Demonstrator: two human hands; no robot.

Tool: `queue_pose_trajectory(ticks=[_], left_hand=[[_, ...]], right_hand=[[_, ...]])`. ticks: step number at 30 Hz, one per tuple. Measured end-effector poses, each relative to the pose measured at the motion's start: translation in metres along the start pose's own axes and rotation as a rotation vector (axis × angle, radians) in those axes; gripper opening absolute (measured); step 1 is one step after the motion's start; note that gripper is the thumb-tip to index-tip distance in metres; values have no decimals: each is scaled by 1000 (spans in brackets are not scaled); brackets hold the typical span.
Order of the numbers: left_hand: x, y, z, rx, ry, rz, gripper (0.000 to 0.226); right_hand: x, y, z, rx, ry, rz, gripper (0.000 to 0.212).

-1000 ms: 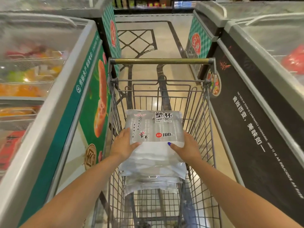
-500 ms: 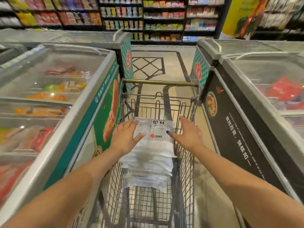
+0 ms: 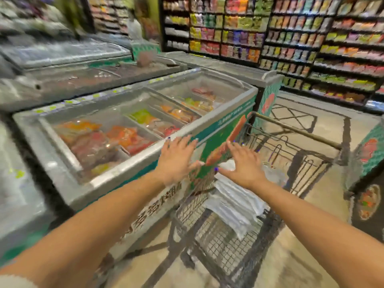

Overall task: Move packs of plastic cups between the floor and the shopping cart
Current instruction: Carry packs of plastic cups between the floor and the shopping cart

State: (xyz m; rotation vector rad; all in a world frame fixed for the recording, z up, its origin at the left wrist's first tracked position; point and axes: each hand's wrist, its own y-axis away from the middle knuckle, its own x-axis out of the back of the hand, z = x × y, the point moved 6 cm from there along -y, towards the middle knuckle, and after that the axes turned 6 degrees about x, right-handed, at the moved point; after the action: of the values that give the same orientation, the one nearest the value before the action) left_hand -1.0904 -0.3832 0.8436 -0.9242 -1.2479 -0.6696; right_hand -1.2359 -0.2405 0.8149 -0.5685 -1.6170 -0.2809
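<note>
My left hand [image 3: 176,163]: fingers spread, holding nothing, in front of the freezer [image 3: 128,129] edge | my right hand [image 3: 244,163]: fingers spread, holding nothing, above the cart [image 3: 291,146] | cup packs [image 3: 234,202]: stacked inside the cart basket, below my right hand | frame blurred; shelves [image 3: 291,38] behind.

Both hands, left hand [image 3: 176,161] and right hand [image 3: 245,163], have lifted off the packs [image 3: 234,202].

A stack of clear plastic cup packs [image 3: 232,204] lies flat in the wire shopping cart [image 3: 228,246], tilted toward five o'clock in the blurred view. The cart stands just beside a freezer at its nine o'clock.
</note>
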Motion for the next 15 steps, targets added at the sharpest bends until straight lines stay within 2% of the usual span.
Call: queue_pose_trajectory(ticks=[5,9,15], left_hand=[[55,117,-132,295,-153,26,86],[107,249,-231,557,-225,74,92],[175,476,-315,926,-340,104,80]], right_hand=[[8,-21,-165,331,-24,19,90],[14,-5,-316,594,-77,47,101],[15,75,-535,944,-147,46,92]])
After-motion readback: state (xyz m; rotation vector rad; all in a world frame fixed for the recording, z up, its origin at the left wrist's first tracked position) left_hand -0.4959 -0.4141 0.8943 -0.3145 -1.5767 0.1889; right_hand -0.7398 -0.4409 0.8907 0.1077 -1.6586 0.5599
